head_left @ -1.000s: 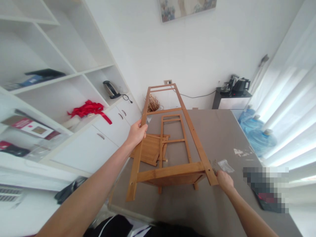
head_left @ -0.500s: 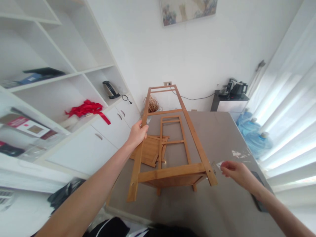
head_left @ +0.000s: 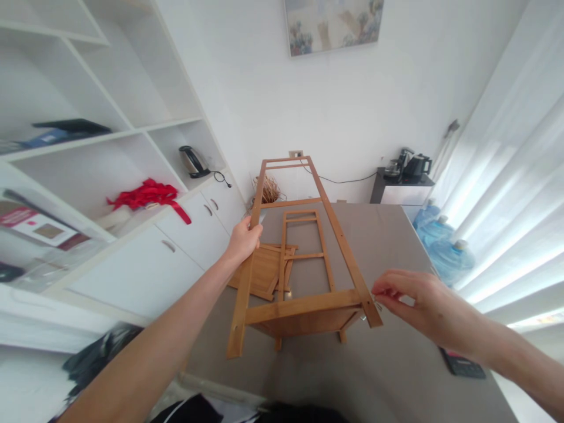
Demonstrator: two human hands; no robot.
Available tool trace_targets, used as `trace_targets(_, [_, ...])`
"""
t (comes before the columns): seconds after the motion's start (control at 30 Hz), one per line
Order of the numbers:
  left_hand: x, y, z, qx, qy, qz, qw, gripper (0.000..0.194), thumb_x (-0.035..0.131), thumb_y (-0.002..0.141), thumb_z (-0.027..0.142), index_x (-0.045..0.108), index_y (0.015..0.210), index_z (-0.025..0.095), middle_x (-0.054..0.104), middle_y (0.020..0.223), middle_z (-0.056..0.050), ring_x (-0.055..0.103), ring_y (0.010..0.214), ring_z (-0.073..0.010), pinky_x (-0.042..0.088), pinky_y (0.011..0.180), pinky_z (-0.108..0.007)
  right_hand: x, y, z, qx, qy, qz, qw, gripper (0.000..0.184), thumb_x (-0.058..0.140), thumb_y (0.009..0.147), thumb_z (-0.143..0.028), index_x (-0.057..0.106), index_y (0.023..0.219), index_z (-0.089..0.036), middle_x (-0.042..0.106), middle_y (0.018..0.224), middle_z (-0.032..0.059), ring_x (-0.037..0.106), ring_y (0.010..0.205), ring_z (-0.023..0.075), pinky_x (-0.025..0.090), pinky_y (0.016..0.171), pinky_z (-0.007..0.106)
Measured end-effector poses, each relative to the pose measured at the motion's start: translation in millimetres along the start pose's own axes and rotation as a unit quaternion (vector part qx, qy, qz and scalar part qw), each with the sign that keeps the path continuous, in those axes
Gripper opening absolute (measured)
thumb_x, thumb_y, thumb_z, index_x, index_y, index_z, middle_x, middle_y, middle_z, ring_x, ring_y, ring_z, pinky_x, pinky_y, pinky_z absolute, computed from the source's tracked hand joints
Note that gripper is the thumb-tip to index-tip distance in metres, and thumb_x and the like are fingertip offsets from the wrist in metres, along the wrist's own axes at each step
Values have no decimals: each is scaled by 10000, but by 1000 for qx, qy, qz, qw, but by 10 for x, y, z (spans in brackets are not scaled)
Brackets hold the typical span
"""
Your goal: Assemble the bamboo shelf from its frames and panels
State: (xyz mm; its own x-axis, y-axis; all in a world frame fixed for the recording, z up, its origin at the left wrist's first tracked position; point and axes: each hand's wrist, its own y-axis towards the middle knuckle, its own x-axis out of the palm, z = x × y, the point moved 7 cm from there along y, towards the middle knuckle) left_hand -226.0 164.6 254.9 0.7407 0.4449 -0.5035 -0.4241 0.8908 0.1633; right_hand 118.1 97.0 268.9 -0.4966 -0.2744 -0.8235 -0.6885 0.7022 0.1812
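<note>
My left hand (head_left: 245, 239) is closed around the left rail of a wooden frame (head_left: 346, 247), which stands tilted up over the table. A wooden panel (head_left: 308, 323) is joined to its near end. My right hand (head_left: 418, 296) is pinched close to the right rail's near end, by a hole there. Whatever lies between those fingertips is too small to make out. Behind, a second ladder-like wooden frame (head_left: 304, 257) rises from the table side, and flat wooden panels (head_left: 258, 270) lie to its left.
The grey table (head_left: 388, 241) spreads beneath everything. A dark phone-like device (head_left: 462, 364) lies at its right edge. Blue water bottles (head_left: 449, 255) stand beyond that edge by the curtain. White shelving (head_left: 145, 129) with a kettle (head_left: 194, 161) and red ribbon (head_left: 147, 195) lines the left.
My right hand has moved left from over the table to the right rail's near end. My left hand keeps its hold on the frame. The view has shifted slightly.
</note>
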Motion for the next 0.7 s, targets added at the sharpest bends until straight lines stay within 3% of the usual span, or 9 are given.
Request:
trace_targets(0.27, [-26,-19,-14,-4,2,3,1000,117,514,674,193,419,607,208,400,393,77,414,328,-98,311,377,-210,25,-2,-76,-31,-18,14,999,207,423,919,-281,612,874,-209,628,834,32,582,686,125,448,613,233])
trace_targets(0.47, [-19,-13,-21,-9,-20,-1,1000,127,525,661,170,419,604,207,401,392,77,403,312,-91,283,355,-208,92,-26,-139,-81,-55,-9,995,251,378,935,-229,624,898,-191,635,903,61,596,735,131,452,645,234])
trace_targets(0.7, [91,54,-166,-60,-164,-50,983,111,477,702,198,383,645,205,427,476,78,352,282,-57,256,331,-192,96,-16,-94,-46,-13,2,999,224,429,919,-271,628,838,-210,638,837,29,591,679,119,450,626,229])
